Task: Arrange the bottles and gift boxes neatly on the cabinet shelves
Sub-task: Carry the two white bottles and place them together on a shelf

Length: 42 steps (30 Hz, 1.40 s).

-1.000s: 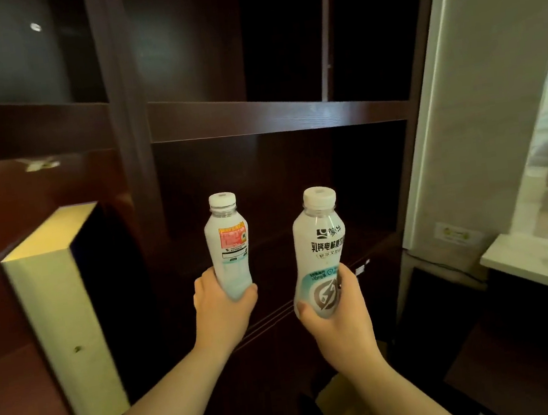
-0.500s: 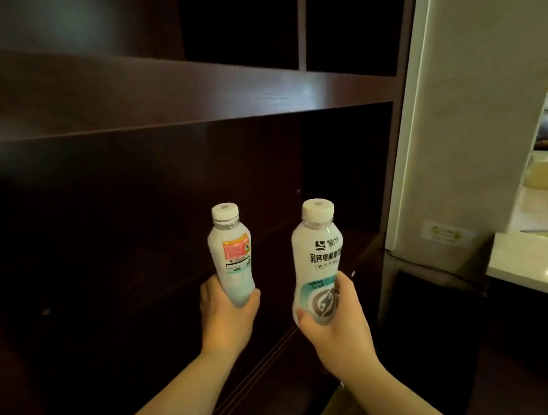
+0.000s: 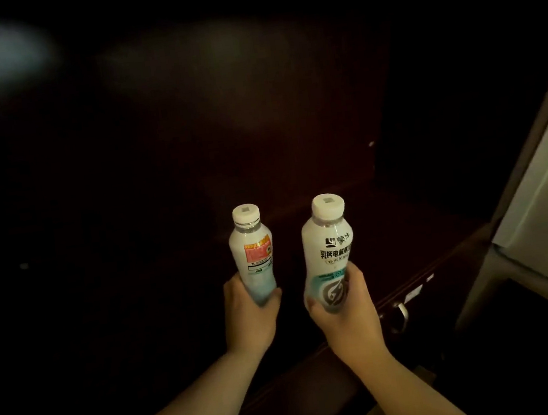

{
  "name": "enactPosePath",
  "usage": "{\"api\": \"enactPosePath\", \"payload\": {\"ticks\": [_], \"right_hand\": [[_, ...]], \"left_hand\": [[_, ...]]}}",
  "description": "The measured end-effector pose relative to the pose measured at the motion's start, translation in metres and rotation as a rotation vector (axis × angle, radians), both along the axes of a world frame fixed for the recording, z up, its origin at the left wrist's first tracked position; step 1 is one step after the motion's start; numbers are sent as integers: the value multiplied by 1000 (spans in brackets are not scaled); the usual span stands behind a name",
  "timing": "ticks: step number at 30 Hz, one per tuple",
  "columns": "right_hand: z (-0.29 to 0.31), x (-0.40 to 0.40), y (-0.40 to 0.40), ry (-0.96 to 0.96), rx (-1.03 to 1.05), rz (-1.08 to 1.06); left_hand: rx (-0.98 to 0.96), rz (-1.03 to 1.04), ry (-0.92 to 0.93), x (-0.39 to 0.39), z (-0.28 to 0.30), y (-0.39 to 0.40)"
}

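**Inspector:** Dark cabinet shelf (image 3: 353, 218) filled the view; the yellow gift box seen a second earlier had dropped out of frame.

**Assessor:** Hands?

**Inspector:** Left hand (image 3: 249, 308) clenched round the small bottle (image 3: 252, 256); right hand (image 3: 344, 312) clenched round the large bottle (image 3: 330, 252). Both upright, above the shelf's front edge, unplaced.

**Assessor:** Placement judged imminent.

Both bare forearms reach forward and up from the lower edge of the view, roughly parallel. The left hand (image 3: 249, 317) has its grip wrapped around the lower part of 1 bottle (image 3: 253, 256); the right hand (image 3: 346, 315) grips another bottle (image 3: 329, 252) likewise, both upright.
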State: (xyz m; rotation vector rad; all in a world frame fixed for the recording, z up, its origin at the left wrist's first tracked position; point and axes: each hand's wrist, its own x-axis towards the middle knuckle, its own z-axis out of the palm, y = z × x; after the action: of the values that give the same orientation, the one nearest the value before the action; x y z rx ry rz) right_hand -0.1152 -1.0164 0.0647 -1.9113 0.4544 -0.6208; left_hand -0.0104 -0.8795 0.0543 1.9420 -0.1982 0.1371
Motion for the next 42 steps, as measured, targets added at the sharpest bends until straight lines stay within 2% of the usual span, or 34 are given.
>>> {"api": "enactPosePath", "payload": {"ticks": [7,13,18,23,29,34,42], "right_hand": [[-38,33,-64,36,16,85],[-61,43,-81,72,30,150],[-67,45,-81,74,-14,124],[-70,46,-78,69,-83,95],[-65,44,-76,74,-121,93],[-63,43,-76,74,-145,87],[-64,44,-73,62,-176,63]], "left_hand": [[49,128,-28,10,-33,-56],[56,183,-46,25,-51,-69],[78,186,-43,36,-55,-68],[55,166,-9,35,-56,-67],[-9,13,123,35,-51,-56],[-39,58,109,36,-49,-58],[-53,-24,128,38,-52,-49]]}}
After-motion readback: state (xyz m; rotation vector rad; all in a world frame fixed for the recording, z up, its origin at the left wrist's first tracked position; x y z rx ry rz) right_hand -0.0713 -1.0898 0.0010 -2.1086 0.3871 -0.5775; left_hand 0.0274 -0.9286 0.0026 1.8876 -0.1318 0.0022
